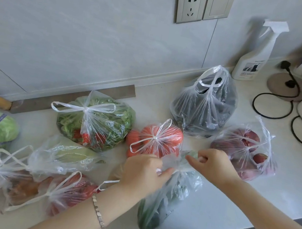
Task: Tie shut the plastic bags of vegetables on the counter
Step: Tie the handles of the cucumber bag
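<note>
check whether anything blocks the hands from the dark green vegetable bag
Nothing visible does. The left hand and right hand both pinch the handles of the clear plastic bag of dark green vegetables.

A pale grey tiled wall (100,29) carries a silver socket (191,4) and a silver switch (219,4) above the smooth white counter (220,211), in soft, even light.

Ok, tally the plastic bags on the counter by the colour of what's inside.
Green: 3 (leafy greens bag, pale green bag, dark green bag in left hand and right hand)
Red-orange: 2 (tomato bag, red vegetable bag)
Purplish red: 1 (purplish-red produce bag)
Dark: 1 (dark vegetable bag)
Brown: 1 (brown produce bag)
Total: 8 bags
</note>
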A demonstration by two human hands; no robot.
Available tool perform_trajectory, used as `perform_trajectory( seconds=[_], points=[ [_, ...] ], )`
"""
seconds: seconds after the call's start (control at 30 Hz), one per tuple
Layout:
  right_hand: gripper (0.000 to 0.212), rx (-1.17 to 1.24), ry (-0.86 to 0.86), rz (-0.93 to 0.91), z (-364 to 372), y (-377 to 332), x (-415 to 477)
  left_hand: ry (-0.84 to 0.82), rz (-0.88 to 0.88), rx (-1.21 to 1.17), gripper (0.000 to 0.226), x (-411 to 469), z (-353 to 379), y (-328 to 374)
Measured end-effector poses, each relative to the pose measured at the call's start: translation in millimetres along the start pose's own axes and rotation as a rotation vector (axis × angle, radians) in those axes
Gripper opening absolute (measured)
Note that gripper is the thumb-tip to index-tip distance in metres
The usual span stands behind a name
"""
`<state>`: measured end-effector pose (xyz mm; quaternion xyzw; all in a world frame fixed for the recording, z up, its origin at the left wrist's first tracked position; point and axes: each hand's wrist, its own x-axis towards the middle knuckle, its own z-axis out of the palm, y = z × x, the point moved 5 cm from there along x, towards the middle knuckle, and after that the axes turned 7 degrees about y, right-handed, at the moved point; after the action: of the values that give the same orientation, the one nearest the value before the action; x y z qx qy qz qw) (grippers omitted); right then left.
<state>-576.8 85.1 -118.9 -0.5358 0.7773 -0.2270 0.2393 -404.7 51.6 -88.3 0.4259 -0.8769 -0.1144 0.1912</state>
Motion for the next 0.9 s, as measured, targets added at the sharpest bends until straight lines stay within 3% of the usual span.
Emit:
perform_trajectory(
  seconds=[0.13,0.27,0.37,0.43,0.47,0.53,0.63,0.7,0.77,0.87,0.9],
  points=[
    [0.059,0.235,0.031,0.18,13.3,21.1,-0.4,-0.212,-0.315,-0.047,0.052,-20.4,24.6,-27.6],
    [0.056,0.396,0.04,0.385,27.6,37.6,-11.8,-0.256,-0.418,-0.136,0.053,-39.1,36.8,-55.7],
    [0.046,0.69,0.028,0.557,22.4,28.4,-13.5,-0.226,-0.871,-0.57,0.045,-30.7,28.7,-60.5],
    [0.03,0.934,-0.114,0.618,12.5,11.4,-15.2,-0.234,-1.157,-1.133,0.032,-21.1,22.3,-48.9],
    [0.027,1.027,-0.207,0.607,7.0,-0.7,-17.1,-0.226,-1.2,-1.385,0.026,-12.9,17.3,-40.0],
    [0.032,1.057,-0.392,0.496,0.5,-23.2,-21.1,-0.337,-1.083,-1.535,0.029,-0.1,13.2,-22.2],
    [0.022,0.936,-0.565,0.344,6.4,-50.0,-28.0,-0.403,-0.775,-1.201,0.051,4.0,15.4,2.4],
    [0.02,0.893,-0.56,0.35,11.5,-55.0,-27.5,-0.398,-0.646,-1.038,0.06,5.0,21.5,9.9],
    [0.024,0.877,-0.541,0.384,15.1,-50.2,-25.6,-0.401,-0.565,-0.999,0.049,5.8,26.0,6.6],
    [0.01,0.571,-0.524,0.32,14.3,-43.3,-26.6,-0.414,-0.451,-0.94,0.035,4.4,26.3,2.5],
    [0.014,0.486,-0.5,0.308,14.1,-38.6,-25.0,-0.409,-0.448,-0.916,0.032,3.0,26.1,1.5]
  ],
)
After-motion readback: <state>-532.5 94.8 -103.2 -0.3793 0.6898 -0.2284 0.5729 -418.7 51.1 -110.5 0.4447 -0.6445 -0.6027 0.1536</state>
